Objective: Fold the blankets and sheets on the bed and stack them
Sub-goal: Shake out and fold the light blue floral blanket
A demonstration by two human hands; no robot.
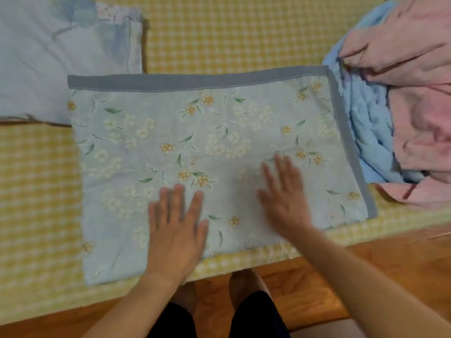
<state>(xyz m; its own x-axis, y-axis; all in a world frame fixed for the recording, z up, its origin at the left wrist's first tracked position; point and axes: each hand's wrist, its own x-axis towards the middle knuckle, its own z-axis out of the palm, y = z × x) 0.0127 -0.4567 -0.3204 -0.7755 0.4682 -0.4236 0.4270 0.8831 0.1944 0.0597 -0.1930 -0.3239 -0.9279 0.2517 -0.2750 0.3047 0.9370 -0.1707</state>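
A folded light-blue floral blanket (210, 142) with a grey border lies flat on the bed's yellow checked sheet (219, 32). My left hand (177, 230) rests flat on its near part, fingers straight and spread. To the right, my right hand (284, 196) also lies flat on the blanket with straight fingers, blurred by motion. A pale blue folded sheet (61, 57) sits at the far left, partly under the floral blanket's corner. At the right lies a crumpled pile: a pink sheet (415, 69) over a light-blue blanket (366, 123).
The bed's near edge runs diagonally across the bottom, with wooden floor (366, 264) beyond it. My legs and feet (246, 286) stand at the edge below the blanket.
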